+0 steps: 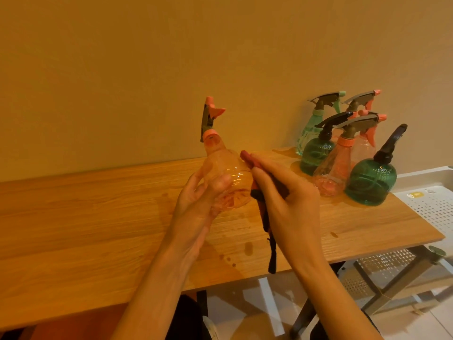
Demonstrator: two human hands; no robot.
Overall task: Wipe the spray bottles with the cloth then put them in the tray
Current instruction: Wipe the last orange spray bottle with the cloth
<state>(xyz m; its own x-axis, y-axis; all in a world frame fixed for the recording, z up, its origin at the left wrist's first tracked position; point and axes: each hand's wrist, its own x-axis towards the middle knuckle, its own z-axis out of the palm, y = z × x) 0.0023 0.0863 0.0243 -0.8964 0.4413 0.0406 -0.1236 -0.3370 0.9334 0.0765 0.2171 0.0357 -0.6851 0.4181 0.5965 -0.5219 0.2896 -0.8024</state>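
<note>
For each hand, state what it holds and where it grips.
Left hand grips the clear orange spray bottle around its base; right hand presses the dark cloth against the bottle's side.

Held spray bottle (226, 177): clear orange-tinted plastic, glossy, with ribbed base; matt plastic trigger head.
Cloth (266, 217): dark woven fabric, matt, with a frayed hanging end.
Surface (98, 217): pale wood-grain top, smooth, low sheen, with a few wet spots.
Standing bottles (371, 179): translucent green, aqua and pink plastic, glossy.
Tray (431, 200): white perforated plastic, matt.
Wall (147, 69): plain, matt.
</note>
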